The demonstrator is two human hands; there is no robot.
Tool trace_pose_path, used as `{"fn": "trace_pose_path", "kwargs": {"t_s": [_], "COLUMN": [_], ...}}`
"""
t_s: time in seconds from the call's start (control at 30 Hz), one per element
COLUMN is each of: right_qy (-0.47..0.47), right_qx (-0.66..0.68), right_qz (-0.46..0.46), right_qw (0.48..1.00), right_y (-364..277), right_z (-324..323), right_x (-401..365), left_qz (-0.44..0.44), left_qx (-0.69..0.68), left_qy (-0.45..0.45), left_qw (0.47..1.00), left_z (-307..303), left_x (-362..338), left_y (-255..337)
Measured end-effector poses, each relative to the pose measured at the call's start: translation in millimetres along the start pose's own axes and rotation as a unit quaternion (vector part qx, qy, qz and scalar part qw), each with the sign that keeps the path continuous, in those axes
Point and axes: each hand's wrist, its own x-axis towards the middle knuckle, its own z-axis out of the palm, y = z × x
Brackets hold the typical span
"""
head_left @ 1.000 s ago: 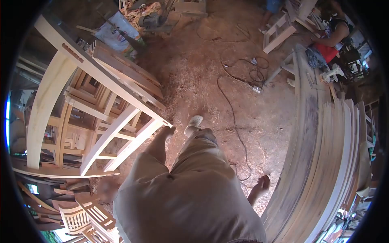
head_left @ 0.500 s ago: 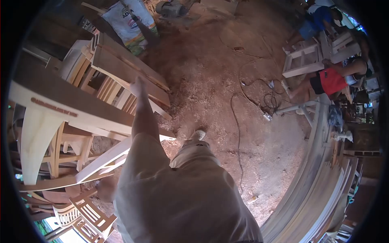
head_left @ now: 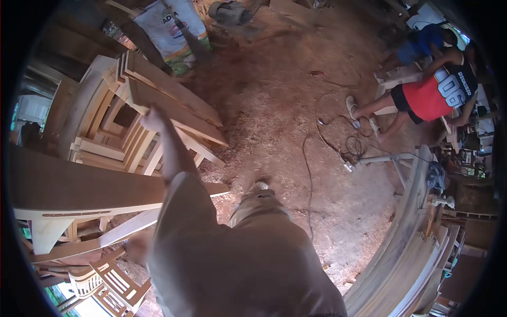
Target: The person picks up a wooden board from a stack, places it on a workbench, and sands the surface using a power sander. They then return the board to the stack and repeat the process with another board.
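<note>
My left arm reaches out to the stack of wooden frames and boards on the left. At the near corner of a flat wooden board (head_left: 177, 111), my left hand (head_left: 153, 119) is closed on its edge; the fingertips are hard to make out. Beside that board lies another wooden board (head_left: 169, 82). Under and behind them are pale slatted wooden frames (head_left: 113, 150). Nearer to me stretches a long wooden piece (head_left: 90, 185) with a carved slot along its edge. My right hand is out of sight.
Two people, one in a red jersey (head_left: 428, 100) and one in blue (head_left: 422, 42), bend over woodwork at right. Cables (head_left: 309, 179) cross the dirt floor. Long planks (head_left: 401, 269) lie at lower right, wooden chairs (head_left: 116, 277) at lower left, and a printed sack (head_left: 171, 34) stands behind.
My left hand has moved left along the board to its near corner and closed there. The view has shifted, showing more of the frames. The person in red has turned and leaned over.
</note>
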Motion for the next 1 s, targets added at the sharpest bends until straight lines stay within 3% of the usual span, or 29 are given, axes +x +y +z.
{"fn": "trace_pose_path", "kwargs": {"t_s": [0.03, 0.1, 0.17, 0.23, 0.27, 0.3, 0.33, 0.37, 0.4, 0.43, 0.5, 0.53, 0.57, 0.6, 0.63, 0.67, 0.7, 0.73, 0.77, 0.83, 0.87, 0.9, 0.97, 1.0], "right_qy": [-0.001, 0.0, -0.002, -0.001, -0.031, -0.034, -0.021, 0.009, 0.022, 0.016, 0.021, 0.008, -0.006, 0.043, 0.091, 0.093, 0.118, 0.142, 0.14, 0.166, 0.131, 0.131, -0.097, -0.096], "right_qx": [0.0, 0.003, 0.007, 0.04, 0.042, 0.05, 0.058, 0.052, 0.051, 0.08, 0.12, 0.214, 0.301, 0.385, 0.459, 0.474, 0.53, 0.582, 0.595, 0.628, 0.656, 0.67, 0.731, 0.745], "right_qz": [-0.008, -0.036, -0.07, -0.128, -0.141, -0.183, -0.213, -0.224, -0.233, -0.22, -0.19, -0.149, -0.112, -0.069, -0.021, -0.014, 0.019, 0.051, 0.056, 0.1, 0.075, 0.081, -0.094, -0.094], "right_qw": [1.0, 0.999, 0.998, 0.991, 0.989, 0.981, 0.975, 0.973, 0.971, 0.972, 0.974, 0.965, 0.947, 0.919, 0.883, 0.875, 0.84, 0.799, 0.789, 0.753, 0.74, 0.726, 0.668, 0.654], "right_y": [-6, -20, -38, -43, -38, -36, -31, -24, -15, 1, 48, 68, 84, 98, 115, 135, 157, 173, 175, 178, 180, 185, 184, 176], "right_z": [6, 11, 16, 28, 28, 35, 41, 46, 50, 50, 51, 49, 44, 46, 45, 43, 43, 45, 47, 42, 42, 42, 39, 38], "right_x": [-3, -8, -12, -24, -10, -31, -37, -50, -66, -71, -60, -69, -80, -85, -86, -81, -63, -51, -49, -35, -23, -18, -8, -5], "left_qz": [0.043, 0.142, 0.257, 0.21, 0.066, 0.043, 0.019, 0.006, 0.031, 0.081, 0.12, 0.106, 0.134, 0.184, 0.241, 0.305, 0.304, 0.279, 0.327, 0.255, 0.269, 0.28, 0.224, 0.236], "left_qx": [0.053, 0.004, 0.105, 0.18, 0.185, 0.074, 0.189, 0.125, 0.17, 0.257, 0.231, 0.29, 0.185, 0.16, 0.248, 0.231, 0.185, 0.24, 0.13, 0.047, 0.038, 0.036, 0.04, 0.039], "left_qy": [-0.012, -0.014, 0.009, -0.048, -0.186, -0.219, -0.262, -0.254, -0.203, -0.247, -0.285, -0.333, -0.363, -0.397, -0.437, -0.465, -0.542, -0.615, -0.666, -0.814, -0.868, -0.872, -0.93, -0.931], "left_qw": [0.998, 0.99, 0.961, 0.96, 0.963, 0.972, 0.946, 0.959, 0.964, 0.931, 0.923, 0.891, 0.903, 0.885, 0.83, 0.798, 0.761, 0.697, 0.658, 0.52, 0.416, 0.4, 0.289, 0.274], "left_z": [1, 23, 24, 43, 17, 20, 47, 28, 7, 29, 55, 23, 30, 31, -9, 8, -24, -59, -73, -98, -75, -100, -166, -180], "left_x": [-25, -51, -89, -103, -149, -168, -156, -187, -223, -206, -213, -252, -260, -274, -315, -319, -351, -383, -406, -444, -454, -473, -512, -530], "left_y": [-2, -55, -94, -157, -109, -118, -168, -123, -69, -98, -122, -76, -106, -122, -82, -116, -98, -60, -60, -60, -93, -76, -49, -35]}}
